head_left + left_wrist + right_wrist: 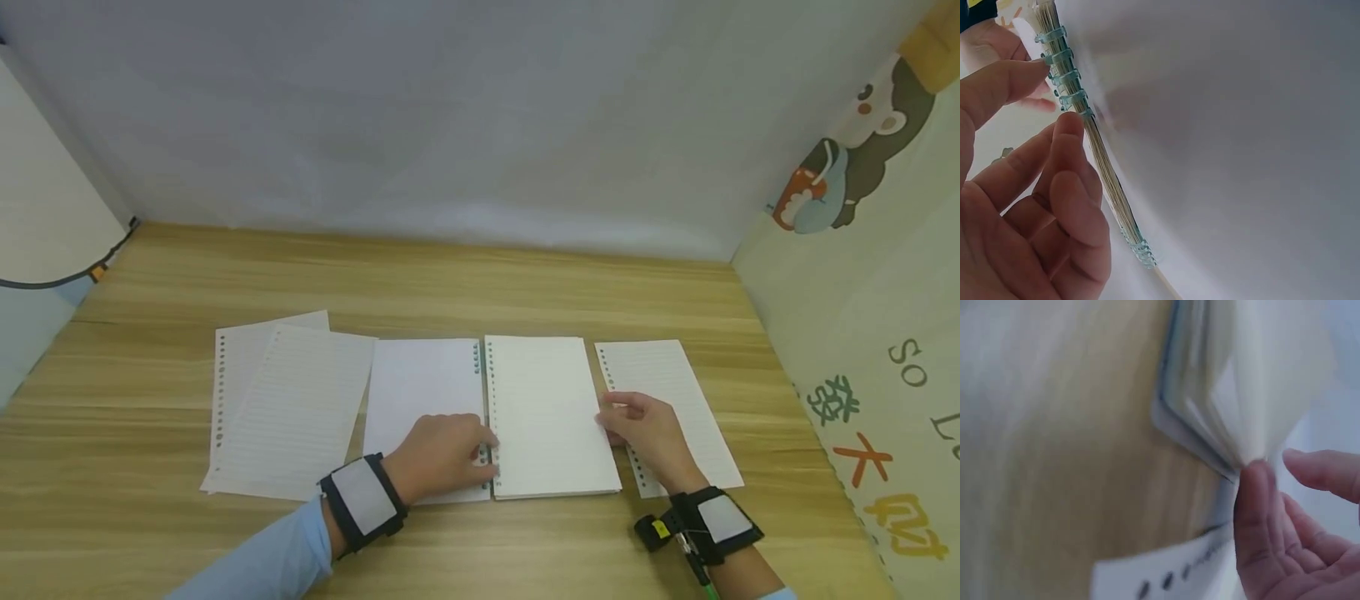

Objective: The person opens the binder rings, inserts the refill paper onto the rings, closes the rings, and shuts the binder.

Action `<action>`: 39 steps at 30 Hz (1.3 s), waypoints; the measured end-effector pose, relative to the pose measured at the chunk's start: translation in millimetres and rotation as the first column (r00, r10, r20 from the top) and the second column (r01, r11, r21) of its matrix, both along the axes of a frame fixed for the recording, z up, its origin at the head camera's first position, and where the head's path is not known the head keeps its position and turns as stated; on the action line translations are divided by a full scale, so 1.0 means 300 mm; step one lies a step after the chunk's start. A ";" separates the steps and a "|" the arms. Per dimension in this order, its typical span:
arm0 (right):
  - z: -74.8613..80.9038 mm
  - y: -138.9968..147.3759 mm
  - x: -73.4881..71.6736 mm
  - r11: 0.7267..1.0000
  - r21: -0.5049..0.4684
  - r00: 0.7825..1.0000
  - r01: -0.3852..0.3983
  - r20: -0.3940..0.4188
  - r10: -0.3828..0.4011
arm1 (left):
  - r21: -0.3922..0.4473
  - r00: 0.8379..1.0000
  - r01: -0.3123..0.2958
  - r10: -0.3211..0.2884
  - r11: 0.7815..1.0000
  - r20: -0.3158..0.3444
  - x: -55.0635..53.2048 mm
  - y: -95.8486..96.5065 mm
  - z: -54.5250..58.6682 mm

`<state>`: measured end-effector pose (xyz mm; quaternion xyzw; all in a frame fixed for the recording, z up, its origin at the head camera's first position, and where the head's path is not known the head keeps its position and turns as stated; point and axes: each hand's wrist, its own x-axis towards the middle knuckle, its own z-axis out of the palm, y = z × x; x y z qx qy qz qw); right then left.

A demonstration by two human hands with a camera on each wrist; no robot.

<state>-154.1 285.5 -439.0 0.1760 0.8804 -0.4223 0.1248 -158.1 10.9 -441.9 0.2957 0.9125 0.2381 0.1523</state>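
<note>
A loose-leaf notebook (543, 392) lies open, its cream page stack on the right and a white page (420, 383) on the left. Teal binding rings (1067, 78) run along the holes between them. My left hand (438, 454) is at this binding; in the left wrist view, thumb and index fingertips (1069, 125) pinch several rings, with the other fingers curled. At the stack's right edge is my right hand (648, 433). The right wrist view shows one fingertip (1254, 481) against the page edges, which bend there, while another finger stands apart. My left palm hides the lower white page.
Two overlapping ruled sheets (300, 417) with punched holes lie left of the notebook. Another ruled sheet (660, 375) lies on the right, partly under my right hand. Behind the wooden table (450, 283) hangs a grey sheet (450, 125); a printed panel (862, 317) stands at the right.
</note>
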 end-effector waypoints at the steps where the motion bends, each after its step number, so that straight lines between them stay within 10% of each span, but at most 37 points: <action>1: 0.005 0.000 -0.002 0.999 0.035 1.000 -0.017 -0.021 0.018 | -0.001 1.000 0.003 -0.003 1.000 0.000 0.001 0.000 -0.001; 6: 0.045 -0.057 0.005 0.959 0.227 0.959 -0.172 -0.184 0.215 | -0.001 1.000 0.010 -0.010 1.000 -0.012 -0.001 -0.002 -0.007; 12: 0.031 -0.192 0.048 0.768 0.371 0.767 -0.523 -0.187 0.613 | -0.025 1.000 0.017 -0.017 1.000 -0.003 -0.001 -0.001 -0.005; 16: 0.006 -0.234 0.061 0.670 0.386 0.698 -0.634 -0.088 0.711 | -0.029 1.000 0.022 -0.022 0.999 0.001 -0.002 0.002 -0.005; 31: -0.006 -0.245 0.053 0.597 0.416 0.639 -0.686 -0.047 0.767 | -0.015 1.000 0.018 -0.018 1.000 -0.005 -0.009 -0.005 0.008; 39: 0.051 -0.280 -0.049 0.616 0.527 0.669 -0.586 -0.114 0.734 | -0.079 0.972 -0.205 0.193 0.976 -0.133 -0.132 0.015 0.036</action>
